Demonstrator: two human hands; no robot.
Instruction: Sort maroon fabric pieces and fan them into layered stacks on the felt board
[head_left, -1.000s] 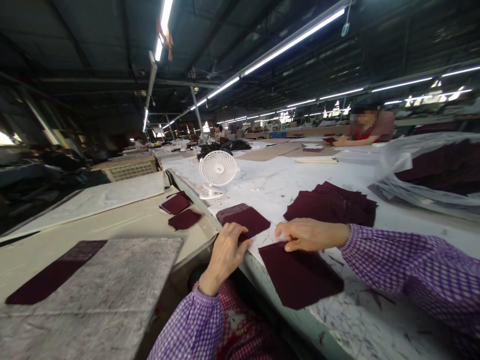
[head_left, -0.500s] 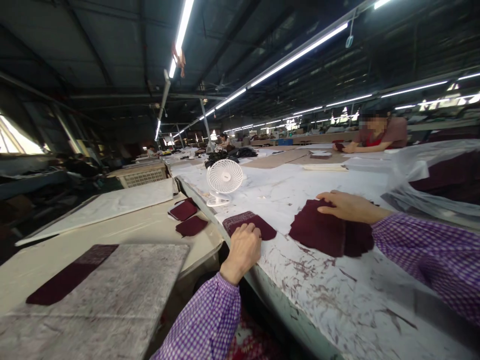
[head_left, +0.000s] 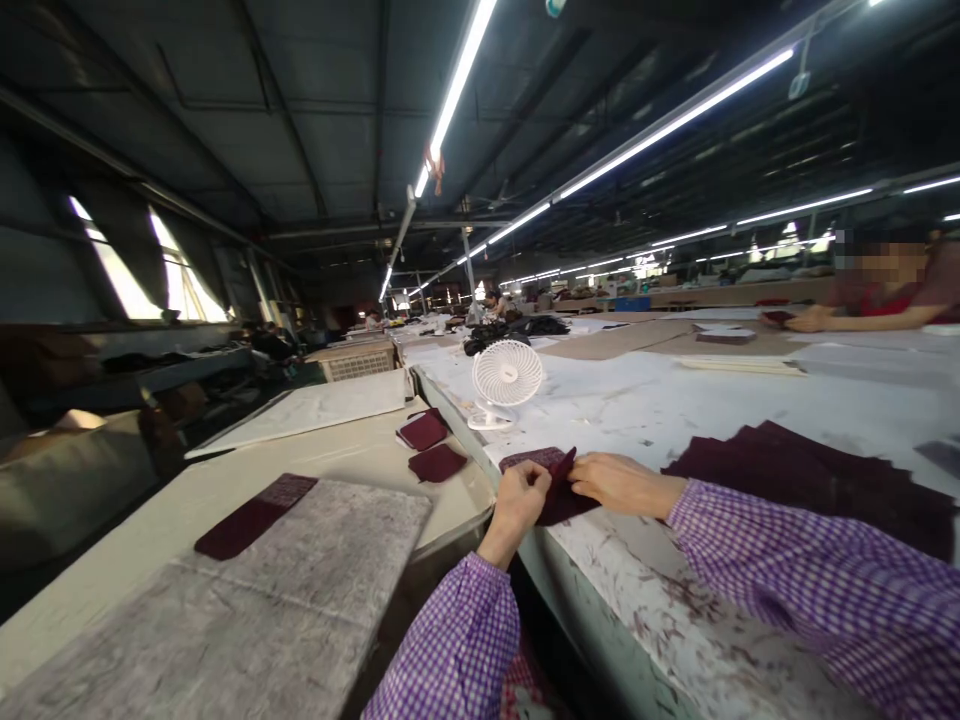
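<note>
With the maroon cloth [head_left: 571, 508] as the clock's centre, it lies at the near-left edge of the white-covered table [head_left: 622, 400], one flap standing up between the hands. The left hand [head_left: 517, 503], at eight o'clock, has thumb and forefinger drawn together and seems to pinch the flap; the right hand [head_left: 622, 482], at three, has its fingertips against the flap's other side, but whether they grip it I cannot tell. Nor can I tell whether the flap is a separate layer. The cloth looks light and soft yet holds a short upright fold, so it should bend easily, slide little and tolerate handling, though a raw edge might fray. The best hold is probably a fingertip pinch at opposite corners. A fanned maroon pile [head_left: 802, 475] sits at three o'clock, a white fan [head_left: 507, 374] at eleven, and two small maroon pieces [head_left: 437, 463] towards ten.
</note>
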